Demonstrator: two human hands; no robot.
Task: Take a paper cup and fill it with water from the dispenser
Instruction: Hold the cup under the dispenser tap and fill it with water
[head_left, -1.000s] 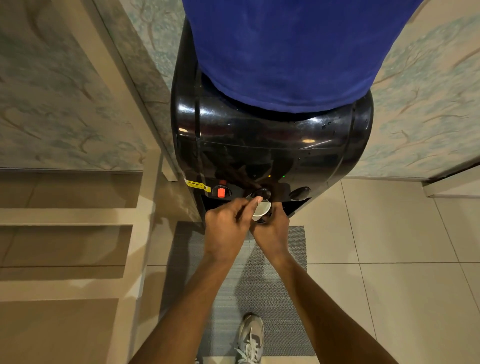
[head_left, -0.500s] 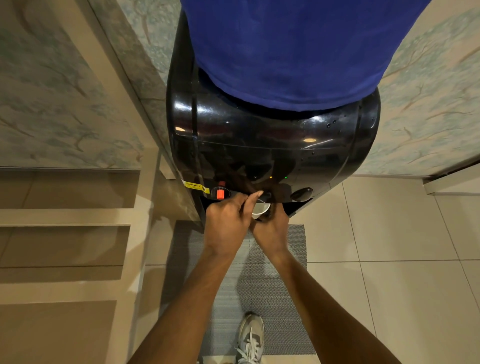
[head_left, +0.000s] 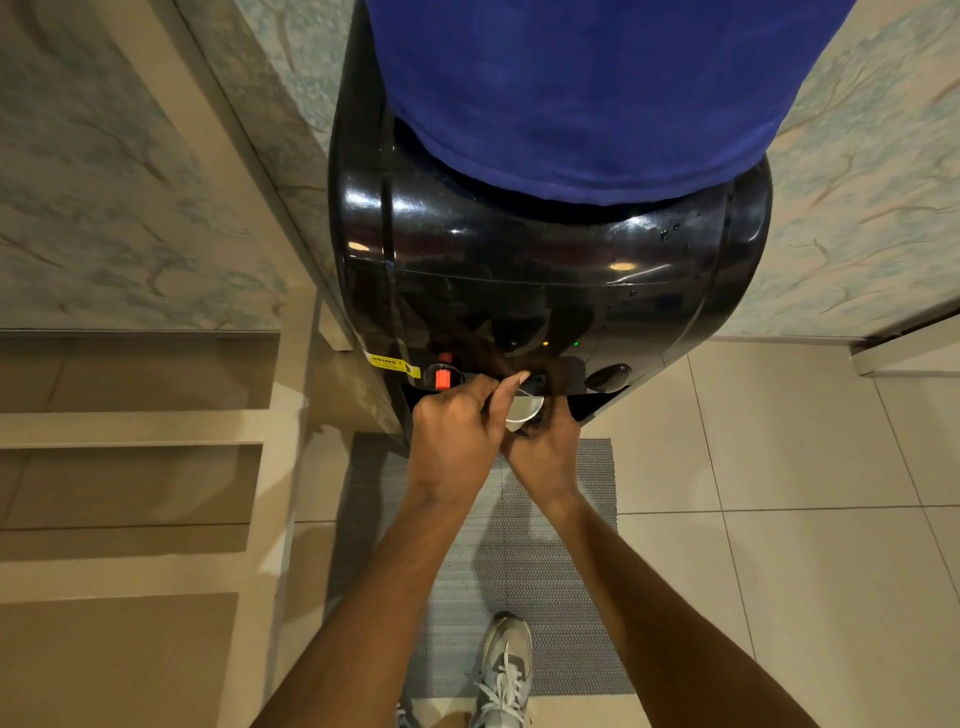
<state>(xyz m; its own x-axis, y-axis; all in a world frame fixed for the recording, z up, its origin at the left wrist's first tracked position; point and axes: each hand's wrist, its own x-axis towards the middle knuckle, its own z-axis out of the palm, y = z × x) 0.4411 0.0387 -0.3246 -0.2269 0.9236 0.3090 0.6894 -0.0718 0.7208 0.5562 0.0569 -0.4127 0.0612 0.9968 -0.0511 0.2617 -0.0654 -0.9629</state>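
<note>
A black water dispenser (head_left: 545, 280) stands in front of me with a blue-covered bottle (head_left: 597, 88) on top. A white paper cup (head_left: 523, 409) sits under the middle tap (head_left: 537, 381), partly hidden by my hands. My right hand (head_left: 545, 449) wraps around the cup from below. My left hand (head_left: 457, 436) lies against the cup's left side, its index finger reaching up to the middle tap. A red tap (head_left: 442, 375) is to the left and a dark tap (head_left: 608, 375) to the right.
A grey mat (head_left: 571, 571) lies on the tiled floor below the dispenser, with my grey shoe (head_left: 504, 670) on it. Beige steps (head_left: 130, 467) run along the left. Patterned walls flank the dispenser.
The cup has slid further under the middle tap, so less of its rim shows. My left index finger now reaches up to the tap. The view has shifted slightly closer.
</note>
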